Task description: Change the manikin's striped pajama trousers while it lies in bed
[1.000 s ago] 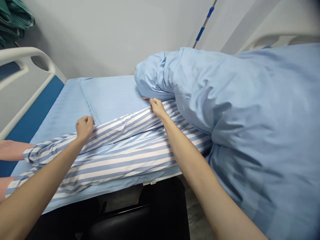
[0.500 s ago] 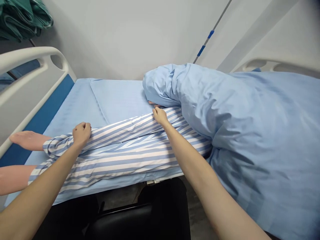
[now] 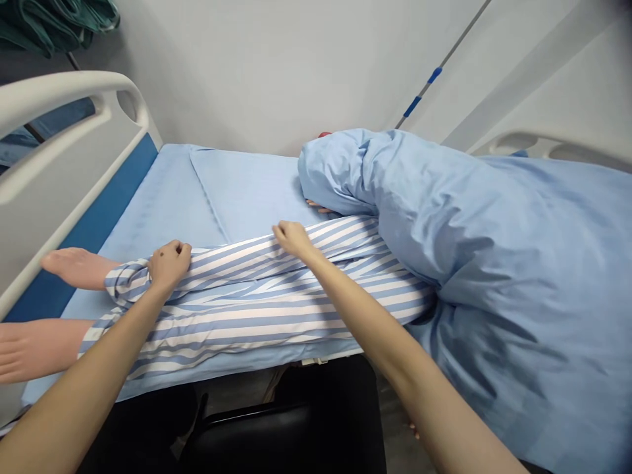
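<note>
Two hands, two striped patient-trouser legs (image 3: 257, 309): the left hand (image 3: 169, 263) closed on the fabric near one cuff, the right hand (image 3: 293, 239) pinching the upper leg (fingers bunched, not spread). The legs lie on a blue bed sheet (image 3: 247, 191), two bare feet (image 3: 79, 268) past the cuffs.

The person's left hand (image 3: 169, 264) is curled closed on blue-and-white striped cotton trousers (image 3: 257, 309) near a cuff, beside a bare foot (image 3: 76, 268). The right hand (image 3: 294, 239) touches the striped cloth higher up the leg. A bunched pale blue duvet (image 3: 424, 224) lies just beyond, on a light blue bedsheet (image 3: 162, 204).
</note>
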Tool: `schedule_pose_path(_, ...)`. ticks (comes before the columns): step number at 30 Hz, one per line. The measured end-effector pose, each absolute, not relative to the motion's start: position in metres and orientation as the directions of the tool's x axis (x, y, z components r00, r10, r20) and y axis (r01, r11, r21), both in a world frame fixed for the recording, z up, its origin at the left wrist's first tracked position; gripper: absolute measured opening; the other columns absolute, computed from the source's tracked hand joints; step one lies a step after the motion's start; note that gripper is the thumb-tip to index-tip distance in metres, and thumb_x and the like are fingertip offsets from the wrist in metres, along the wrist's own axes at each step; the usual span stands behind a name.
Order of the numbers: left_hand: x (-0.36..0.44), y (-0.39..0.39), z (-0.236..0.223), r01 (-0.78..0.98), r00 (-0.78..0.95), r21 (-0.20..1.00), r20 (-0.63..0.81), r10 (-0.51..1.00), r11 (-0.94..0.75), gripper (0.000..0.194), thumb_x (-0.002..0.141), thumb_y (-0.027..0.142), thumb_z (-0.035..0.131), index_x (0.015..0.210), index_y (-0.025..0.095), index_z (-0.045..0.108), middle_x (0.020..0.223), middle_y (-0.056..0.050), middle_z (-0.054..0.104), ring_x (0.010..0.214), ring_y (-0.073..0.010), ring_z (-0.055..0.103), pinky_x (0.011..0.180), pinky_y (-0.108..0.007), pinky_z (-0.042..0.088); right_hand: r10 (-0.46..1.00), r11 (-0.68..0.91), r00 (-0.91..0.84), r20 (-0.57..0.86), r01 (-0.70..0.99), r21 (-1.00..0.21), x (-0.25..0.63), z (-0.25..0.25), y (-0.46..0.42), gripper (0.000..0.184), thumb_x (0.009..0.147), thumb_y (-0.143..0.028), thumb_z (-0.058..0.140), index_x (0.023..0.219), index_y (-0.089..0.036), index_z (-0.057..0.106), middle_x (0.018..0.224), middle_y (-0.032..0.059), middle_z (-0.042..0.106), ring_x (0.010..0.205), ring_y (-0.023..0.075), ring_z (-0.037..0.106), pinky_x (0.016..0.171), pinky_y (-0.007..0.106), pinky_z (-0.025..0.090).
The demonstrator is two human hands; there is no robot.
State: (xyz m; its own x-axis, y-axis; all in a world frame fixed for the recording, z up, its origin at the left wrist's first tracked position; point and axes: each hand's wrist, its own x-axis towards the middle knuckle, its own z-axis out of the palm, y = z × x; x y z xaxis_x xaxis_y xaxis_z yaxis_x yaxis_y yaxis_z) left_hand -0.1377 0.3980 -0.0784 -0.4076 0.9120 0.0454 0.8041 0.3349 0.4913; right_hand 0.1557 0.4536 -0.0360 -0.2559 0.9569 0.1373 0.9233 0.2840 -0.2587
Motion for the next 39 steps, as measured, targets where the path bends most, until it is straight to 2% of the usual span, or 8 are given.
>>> schedule_pose_path(3, -0.139, 0.396, -0.072, 0.752, -0.391, 0.599, 0.071, 0.918, 0.274, 0.020, 0.074, 0.033, 0.043, 0.059, 0.022, 0.050, 0.059, -0.001, 0.052, 0.060, -0.0173, 0.045, 0.056, -0.028, 0.027, 0.884, 0.466, -0.402, 0.238, 0.727, -0.504, 0.079, -0.037, 0.442, 0.045, 0.095, -0.043, 0.031, 0.066, -0.017, 0.055, 0.062, 0.0013, 0.055, 0.061, 0.0129, 0.048, 0.060, 0.025, 0.027)
schedule_pose_path(5, -0.138, 0.397, -0.065, 0.697, -0.414, 0.676, 0.110, 0.903, 0.237, 0.023, 0.073, 0.031, 0.044, 0.053, 0.021, 0.044, 0.051, 0.001, 0.044, 0.055, -0.0148, 0.041, 0.054, -0.027, 0.026, 0.851, 0.510, -0.439, 0.288, 0.562, -0.651, 0.032, -0.042, 0.436, 0.049, 0.095, -0.046, 0.028, 0.060, -0.018, 0.049, 0.058, -0.0009, 0.049, 0.057, 0.0111, 0.044, 0.057, 0.024, 0.026)
schedule_pose_path(7, -0.134, 0.400, -0.055, 0.637, -0.450, 0.748, 0.166, 0.878, 0.185, 0.026, 0.073, 0.030, 0.044, 0.049, 0.021, 0.039, 0.046, 0.003, 0.035, 0.051, -0.0125, 0.036, 0.052, -0.027, 0.025, 0.858, 0.463, -0.439, 0.268, 0.432, -0.774, -0.003, -0.052, 0.433, 0.052, 0.094, -0.047, 0.025, 0.057, -0.018, 0.044, 0.055, -0.0018, 0.045, 0.056, 0.0101, 0.042, 0.055, 0.023, 0.026)
schedule_pose_path(10, -0.126, 0.407, -0.044, 0.565, -0.454, 0.821, 0.229, 0.861, 0.080, 0.026, 0.071, 0.026, 0.045, 0.048, 0.020, 0.038, 0.045, 0.005, 0.030, 0.049, -0.0102, 0.033, 0.051, -0.026, 0.025, 0.876, 0.373, -0.438, 0.204, 0.346, -0.861, -0.025, -0.070, 0.434, 0.050, 0.094, -0.045, 0.026, 0.055, -0.018, 0.040, 0.053, -0.0030, 0.041, 0.055, 0.0094, 0.040, 0.054, 0.022, 0.027)
schedule_pose_path(19, -0.123, 0.410, -0.061, 0.551, -0.431, 0.830, 0.198, 0.880, 0.084, 0.030, 0.074, 0.026, 0.045, 0.046, 0.020, 0.035, 0.044, 0.006, 0.028, 0.048, -0.0100, 0.031, 0.051, -0.027, 0.024, 0.901, 0.225, -0.407, 0.148, 0.148, -0.963, -0.021, -0.082, 0.444, 0.049, 0.090, -0.051, 0.033, 0.055, -0.018, 0.041, 0.051, -0.0045, 0.040, 0.052, 0.0079, 0.039, 0.053, 0.020, 0.032)
schedule_pose_path(24, -0.120, 0.411, -0.052, 0.549, -0.447, 0.833, 0.226, 0.866, 0.066, 0.029, 0.075, 0.025, 0.045, 0.048, 0.020, 0.037, 0.046, 0.005, 0.031, 0.050, -0.0103, 0.034, 0.052, -0.026, 0.027, 0.922, 0.183, -0.366, 0.129, 0.116, -0.976, -0.026, -0.084, 0.443, 0.052, 0.088, -0.057, 0.032, 0.054, -0.019, 0.041, 0.050, -0.0043, 0.040, 0.052, 0.0084, 0.039, 0.052, 0.020, 0.031)
schedule_pose_path(33, -0.121, 0.407, -0.080, 0.595, -0.460, 0.790, 0.185, 0.869, 0.147, 0.032, 0.080, 0.030, 0.040, 0.050, 0.021, 0.036, 0.047, 0.005, 0.033, 0.051, -0.0114, 0.033, 0.053, -0.027, 0.027, 0.919, 0.270, -0.346, 0.191, 0.199, -0.942, -0.026, -0.071, 0.432, 0.046, 0.089, -0.048, 0.038, 0.054, -0.018, 0.043, 0.054, -0.0035, 0.040, 0.056, 0.0095, 0.037, 0.053, 0.022, 0.027)
schedule_pose_path(39, -0.113, 0.416, -0.077, 0.449, -0.539, 0.890, 0.198, 0.819, 0.080, 0.026, 0.076, 0.025, 0.042, 0.052, 0.021, 0.035, 0.050, 0.004, 0.032, 0.051, -0.0103, 0.033, 0.050, -0.026, 0.029, 0.932, 0.208, -0.326, 0.161, 0.114, -0.971, -0.027, -0.069, 0.435, 0.049, 0.090, -0.051, 0.034, 0.055, -0.018, 0.043, 0.053, -0.0026, 0.039, 0.057, 0.0099, 0.039, 0.053, 0.022, 0.030)
